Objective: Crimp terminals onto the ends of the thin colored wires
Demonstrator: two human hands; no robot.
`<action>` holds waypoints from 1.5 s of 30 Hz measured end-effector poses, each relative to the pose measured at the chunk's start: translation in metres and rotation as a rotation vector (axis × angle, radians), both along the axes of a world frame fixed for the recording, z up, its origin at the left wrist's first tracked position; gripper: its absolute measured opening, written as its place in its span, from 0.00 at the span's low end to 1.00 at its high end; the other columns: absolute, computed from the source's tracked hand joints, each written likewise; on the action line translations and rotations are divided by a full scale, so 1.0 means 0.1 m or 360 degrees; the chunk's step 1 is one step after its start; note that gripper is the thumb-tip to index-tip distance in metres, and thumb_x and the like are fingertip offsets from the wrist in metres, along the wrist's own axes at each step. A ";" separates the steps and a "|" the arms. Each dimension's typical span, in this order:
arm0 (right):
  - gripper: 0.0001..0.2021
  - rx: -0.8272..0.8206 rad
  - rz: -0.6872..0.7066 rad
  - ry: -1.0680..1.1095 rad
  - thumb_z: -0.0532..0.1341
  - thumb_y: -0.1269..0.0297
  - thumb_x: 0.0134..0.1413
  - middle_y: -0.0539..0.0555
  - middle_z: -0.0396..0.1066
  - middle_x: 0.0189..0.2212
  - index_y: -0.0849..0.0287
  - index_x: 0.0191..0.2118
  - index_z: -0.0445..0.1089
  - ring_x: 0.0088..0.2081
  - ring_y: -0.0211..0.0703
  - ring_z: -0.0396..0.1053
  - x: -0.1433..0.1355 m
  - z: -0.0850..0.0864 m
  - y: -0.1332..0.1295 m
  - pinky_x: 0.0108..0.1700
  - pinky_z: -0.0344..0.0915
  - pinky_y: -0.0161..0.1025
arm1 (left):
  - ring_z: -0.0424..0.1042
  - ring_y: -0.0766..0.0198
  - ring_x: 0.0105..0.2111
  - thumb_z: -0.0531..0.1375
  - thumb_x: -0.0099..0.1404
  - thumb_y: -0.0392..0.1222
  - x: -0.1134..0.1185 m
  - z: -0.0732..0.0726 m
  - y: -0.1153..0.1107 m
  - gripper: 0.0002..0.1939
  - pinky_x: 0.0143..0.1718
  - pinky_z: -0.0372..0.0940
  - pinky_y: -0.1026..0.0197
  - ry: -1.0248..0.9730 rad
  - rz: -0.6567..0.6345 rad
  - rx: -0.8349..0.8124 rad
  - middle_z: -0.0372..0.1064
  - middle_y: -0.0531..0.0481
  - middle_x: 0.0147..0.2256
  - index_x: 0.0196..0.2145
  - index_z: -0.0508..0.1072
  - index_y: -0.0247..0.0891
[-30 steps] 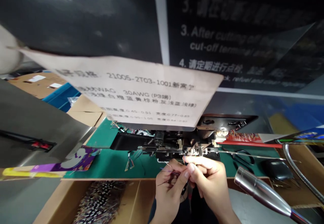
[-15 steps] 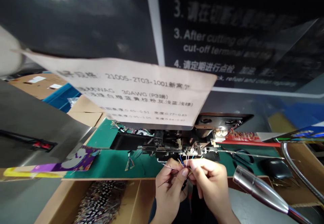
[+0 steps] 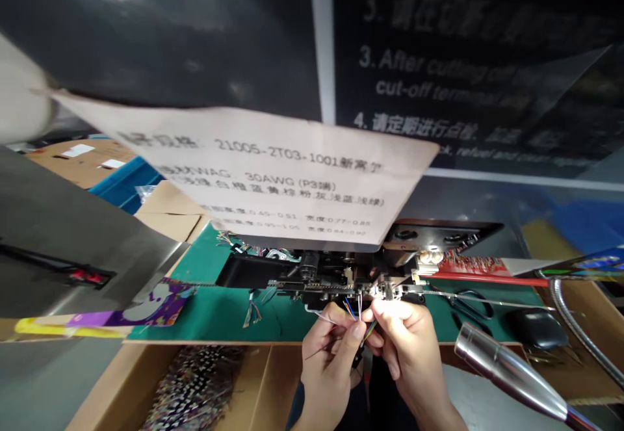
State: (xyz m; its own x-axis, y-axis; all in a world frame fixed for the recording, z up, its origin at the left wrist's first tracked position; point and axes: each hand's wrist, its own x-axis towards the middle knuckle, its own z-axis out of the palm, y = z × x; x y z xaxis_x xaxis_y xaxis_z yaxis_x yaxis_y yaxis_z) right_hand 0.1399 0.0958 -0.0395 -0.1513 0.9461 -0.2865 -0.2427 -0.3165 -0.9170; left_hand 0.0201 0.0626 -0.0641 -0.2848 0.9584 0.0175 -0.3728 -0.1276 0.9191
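While a thin wire bundle point(image 3: 360, 306) was held up just in front of a dark machine point(image 3: 309, 267), its blue, orange and pale ends were fanned toward the metal parts. The bundle was pinched between the thumb and forefinger of the left hand point(image 3: 329, 356); the fingers of the right hand point(image 3: 414, 343) were curled in close beside it, though whether a strand was gripped there could not be made out for certain. Both hands were positioned at the near edge of a green bench point(image 3: 209, 319), on which some loose wires point(image 3: 252, 312) were laid to the left. A printed sheet point(image 3: 292, 171) was displayed above the machine, and many wire pieces point(image 3: 195, 379) were heaped in a cardboard box point(image 3: 110, 385) at the lower left.
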 end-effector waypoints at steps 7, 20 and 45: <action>0.29 0.0012 0.0030 -0.0073 0.73 0.35 0.66 0.47 0.68 0.16 0.63 0.34 0.86 0.13 0.27 0.51 0.01 0.00 -0.01 0.18 0.48 0.30 | 0.78 0.65 0.22 0.70 0.78 0.47 -0.01 -0.04 -0.01 0.16 0.29 0.74 0.66 0.0008 -0.0010 0.0032 0.81 0.53 0.25 0.33 0.75 0.40; 0.27 0.0065 0.0000 -0.0117 0.74 0.36 0.65 0.48 0.70 0.17 0.61 0.36 0.86 0.13 0.29 0.55 0.03 -0.01 -0.04 0.17 0.51 0.30 | 0.79 0.63 0.24 0.68 0.79 0.47 -0.06 -0.13 -0.05 0.16 0.31 0.74 0.65 0.0035 -0.0150 0.0007 0.81 0.51 0.27 0.34 0.75 0.40; 0.25 0.0105 -0.0021 -0.0211 0.74 0.38 0.66 0.48 0.68 0.15 0.60 0.36 0.88 0.15 0.34 0.60 0.02 0.04 -0.05 0.19 0.56 0.31 | 0.77 0.63 0.20 0.71 0.76 0.49 -0.05 -0.06 -0.01 0.18 0.24 0.74 0.64 0.0050 -0.0134 -0.0034 0.80 0.50 0.24 0.30 0.76 0.39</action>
State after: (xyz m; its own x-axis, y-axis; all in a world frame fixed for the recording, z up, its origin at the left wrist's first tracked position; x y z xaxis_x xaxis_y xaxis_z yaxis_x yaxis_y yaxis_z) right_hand 0.1417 0.0911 -0.0354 -0.1035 0.9652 -0.2401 -0.1220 -0.2519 -0.9600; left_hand 0.0149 0.0614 -0.0704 -0.2027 0.9792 0.0043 -0.3522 -0.0770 0.9327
